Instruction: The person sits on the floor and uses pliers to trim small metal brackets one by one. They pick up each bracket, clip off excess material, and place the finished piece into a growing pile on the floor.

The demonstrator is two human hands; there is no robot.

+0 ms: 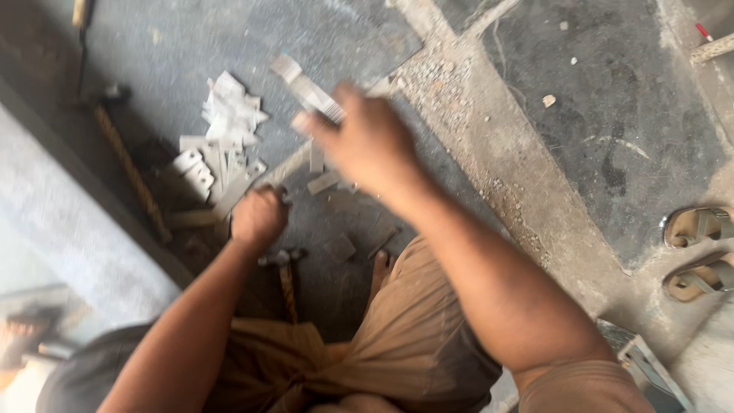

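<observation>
My right hand (367, 141) is raised and blurred over the floor, and its fingers pinch a short flat grey metal piece (306, 90) that sticks out up and to the left. My left hand (258, 216) is a closed fist low on the floor, gripping the near end of a long flat metal strip (287, 164) that runs diagonally away from it. A heap of pale cut metal plates (225, 134) lies just beyond my left hand. A small hammer (284, 268) lies on the floor between my knees, right below the left fist.
A second hammer with a long wooden handle (126, 164) lies at the left beside a grey ledge (69, 229). Loose metal scraps (340, 248) lie near my toes. Two sandals (699, 252) rest at the right edge. A metal box corner (650, 367) shows at the lower right.
</observation>
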